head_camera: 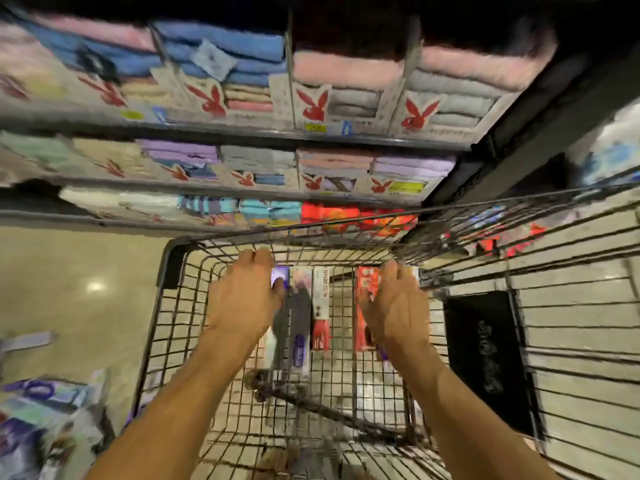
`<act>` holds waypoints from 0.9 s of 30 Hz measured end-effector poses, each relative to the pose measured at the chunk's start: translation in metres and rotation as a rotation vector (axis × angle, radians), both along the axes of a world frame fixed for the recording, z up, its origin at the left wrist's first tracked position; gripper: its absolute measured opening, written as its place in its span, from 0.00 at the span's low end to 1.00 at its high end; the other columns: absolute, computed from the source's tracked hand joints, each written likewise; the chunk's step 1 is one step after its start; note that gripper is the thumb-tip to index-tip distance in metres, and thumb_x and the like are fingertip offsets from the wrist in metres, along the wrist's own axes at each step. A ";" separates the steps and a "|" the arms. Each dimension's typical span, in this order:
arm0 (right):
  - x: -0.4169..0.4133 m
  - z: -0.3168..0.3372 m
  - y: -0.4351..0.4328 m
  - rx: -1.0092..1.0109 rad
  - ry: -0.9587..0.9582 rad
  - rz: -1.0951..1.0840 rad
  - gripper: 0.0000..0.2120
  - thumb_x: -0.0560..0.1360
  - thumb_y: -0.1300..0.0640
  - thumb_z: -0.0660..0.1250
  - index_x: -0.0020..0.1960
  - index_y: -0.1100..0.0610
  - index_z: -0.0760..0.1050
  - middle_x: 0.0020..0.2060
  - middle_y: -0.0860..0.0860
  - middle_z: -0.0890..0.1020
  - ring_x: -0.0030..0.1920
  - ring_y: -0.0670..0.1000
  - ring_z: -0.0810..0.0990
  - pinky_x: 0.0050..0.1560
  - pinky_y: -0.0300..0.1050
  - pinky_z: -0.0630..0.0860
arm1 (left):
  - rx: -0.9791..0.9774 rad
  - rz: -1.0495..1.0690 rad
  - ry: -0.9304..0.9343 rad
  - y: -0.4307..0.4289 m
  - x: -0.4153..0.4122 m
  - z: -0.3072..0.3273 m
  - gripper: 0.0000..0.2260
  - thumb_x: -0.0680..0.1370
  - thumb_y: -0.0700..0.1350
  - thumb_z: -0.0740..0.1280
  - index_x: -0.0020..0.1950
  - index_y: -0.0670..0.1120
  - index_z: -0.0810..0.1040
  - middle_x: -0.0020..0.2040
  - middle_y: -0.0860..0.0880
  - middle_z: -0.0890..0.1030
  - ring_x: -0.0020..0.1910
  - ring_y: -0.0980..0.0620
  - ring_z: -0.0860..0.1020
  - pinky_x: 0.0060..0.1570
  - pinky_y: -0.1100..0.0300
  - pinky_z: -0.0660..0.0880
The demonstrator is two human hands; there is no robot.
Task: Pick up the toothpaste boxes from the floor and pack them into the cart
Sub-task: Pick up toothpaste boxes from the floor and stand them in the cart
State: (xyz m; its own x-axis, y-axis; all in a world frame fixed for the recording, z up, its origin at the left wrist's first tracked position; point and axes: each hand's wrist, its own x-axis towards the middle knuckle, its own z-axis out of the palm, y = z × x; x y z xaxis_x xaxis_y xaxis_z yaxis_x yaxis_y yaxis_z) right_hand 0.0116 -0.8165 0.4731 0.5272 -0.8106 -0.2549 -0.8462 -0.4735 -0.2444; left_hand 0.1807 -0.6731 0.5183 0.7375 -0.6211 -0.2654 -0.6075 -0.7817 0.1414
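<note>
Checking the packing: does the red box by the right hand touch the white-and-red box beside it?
Apart. The head view shows bare cart mesh between the red box and the white-and-red box along their length.

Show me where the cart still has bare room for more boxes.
Bare mesh in the black wire cart: between its left wall and the left hand; the narrow slot between the white-and-red box and the red box; the near half toward the person. Crowded: the far end, where boxes line up between that hand and the right hand.
</note>
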 end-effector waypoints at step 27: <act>0.149 0.510 0.276 -0.372 -0.288 1.164 0.30 0.76 0.34 0.63 0.69 0.53 0.67 0.64 0.56 0.76 0.65 0.60 0.74 0.64 0.58 0.70 | -0.044 0.696 -0.539 0.365 -0.051 0.465 0.20 0.78 0.61 0.60 0.61 0.49 0.70 0.57 0.45 0.77 0.55 0.42 0.77 0.53 0.46 0.72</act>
State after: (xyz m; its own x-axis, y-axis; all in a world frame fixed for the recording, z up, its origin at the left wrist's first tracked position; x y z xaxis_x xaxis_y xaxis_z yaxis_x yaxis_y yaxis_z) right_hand 0.1605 -0.5410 0.9835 0.9758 0.1744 0.1322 0.1813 -0.9825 -0.0422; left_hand 0.1296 -0.3081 0.9835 0.9704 0.0141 0.2412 0.0115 -0.9999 0.0119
